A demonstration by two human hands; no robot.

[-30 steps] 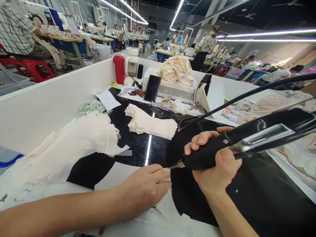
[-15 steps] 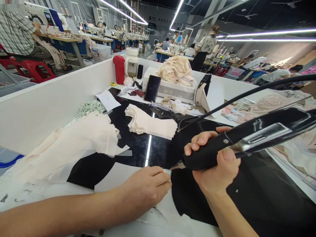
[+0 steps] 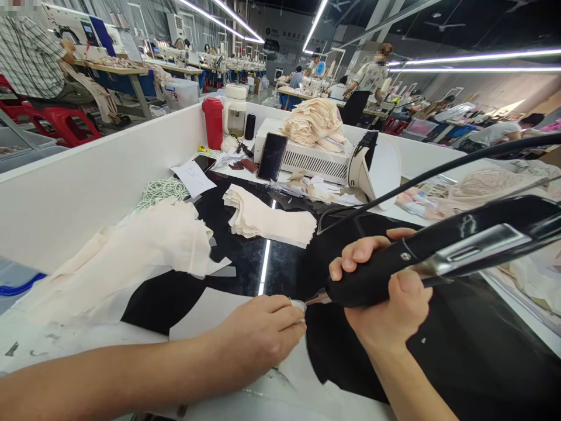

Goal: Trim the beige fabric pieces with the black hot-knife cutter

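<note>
My right hand (image 3: 390, 298) is wrapped around a black corded hand tool (image 3: 438, 257) with a silver lever, held at a slant. Its narrow metal tip (image 3: 318, 298) points left, at or close to the fingertips of my left hand (image 3: 276, 327). That left hand is closed in a pinch on the edge of a white sheet-like piece (image 3: 205, 313) lying on the glossy black work surface (image 3: 350, 345). The fingers hide part of what they grip. Beyond them lies a stack of cream fabric pieces (image 3: 274, 219).
More cream fabric (image 3: 131, 251) is heaped at the left, beside pale green cord (image 3: 162, 192). A phone (image 3: 272, 156) leans on a white vented box (image 3: 315, 164) at the back. The tool's black cable (image 3: 421, 175) arches across the right. White panels (image 3: 87, 175) border the table.
The view has shifted very slightly. The black hand tool has moved a little to the right and down with my right hand. My left hand keeps its grip.
</note>
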